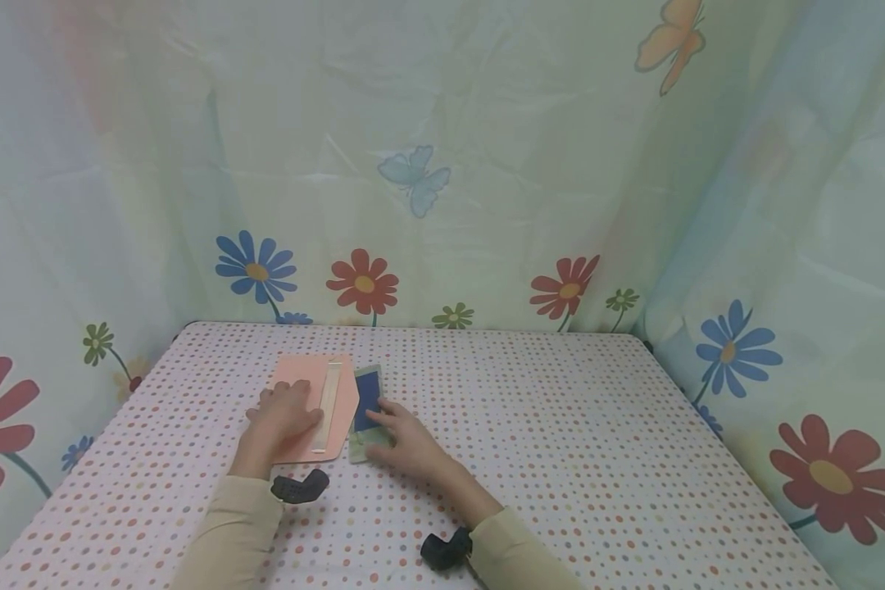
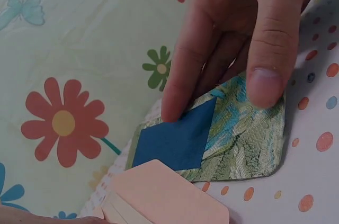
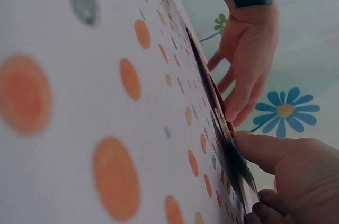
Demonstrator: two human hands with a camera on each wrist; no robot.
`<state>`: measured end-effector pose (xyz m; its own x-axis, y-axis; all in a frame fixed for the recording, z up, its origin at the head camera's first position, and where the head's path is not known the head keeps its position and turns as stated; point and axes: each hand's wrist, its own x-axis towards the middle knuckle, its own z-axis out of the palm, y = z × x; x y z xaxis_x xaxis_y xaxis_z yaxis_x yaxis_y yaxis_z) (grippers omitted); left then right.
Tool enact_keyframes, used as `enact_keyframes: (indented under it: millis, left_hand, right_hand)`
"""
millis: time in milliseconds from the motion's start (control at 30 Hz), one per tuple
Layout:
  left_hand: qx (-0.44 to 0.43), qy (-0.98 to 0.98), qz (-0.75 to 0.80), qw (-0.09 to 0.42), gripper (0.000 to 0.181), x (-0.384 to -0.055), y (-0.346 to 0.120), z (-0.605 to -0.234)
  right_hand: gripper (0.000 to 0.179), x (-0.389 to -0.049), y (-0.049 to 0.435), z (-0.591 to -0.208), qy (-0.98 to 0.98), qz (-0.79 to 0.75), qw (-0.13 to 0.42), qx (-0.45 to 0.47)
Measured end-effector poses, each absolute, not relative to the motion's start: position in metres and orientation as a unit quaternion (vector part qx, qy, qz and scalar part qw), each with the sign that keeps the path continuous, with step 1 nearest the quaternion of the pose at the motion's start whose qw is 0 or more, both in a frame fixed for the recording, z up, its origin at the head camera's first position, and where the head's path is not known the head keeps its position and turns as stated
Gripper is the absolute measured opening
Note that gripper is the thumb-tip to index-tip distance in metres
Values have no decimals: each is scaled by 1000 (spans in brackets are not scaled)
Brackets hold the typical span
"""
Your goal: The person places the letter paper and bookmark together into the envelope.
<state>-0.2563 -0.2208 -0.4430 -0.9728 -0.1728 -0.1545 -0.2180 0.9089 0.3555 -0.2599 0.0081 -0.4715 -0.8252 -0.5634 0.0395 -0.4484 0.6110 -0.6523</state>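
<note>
A flat pink piece with slanted corners and a pale strip along it lies on the table. My left hand rests on it, fingers spread and slightly bent, thumb beside the strip. Just right of it lies a green textured piece with a dark blue rectangle, its left side overlapped by the pink piece. My right hand touches this green piece from the right. In the left wrist view its thumb lies over the green part and its index fingertip meets the blue rectangle; the other fingers are partly hidden.
A white tablecloth with colored dots covers the table. Curtains printed with flowers and butterflies stand at the back and both sides. Black wrist devices sit under both wrists, at beige sleeves.
</note>
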Motion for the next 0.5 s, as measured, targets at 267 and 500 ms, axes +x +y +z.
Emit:
enact_keyframes:
  millis: [267, 500]
  left_hand:
    - [-105, 976, 185, 56, 60, -257, -221, -444]
    - [-104, 976, 183, 56, 59, -256, -220, -444]
  right_hand:
    - [58, -259, 8, -472, 897, -305, 70, -313]
    - [53, -259, 10, -473, 883, -341, 69, -314]
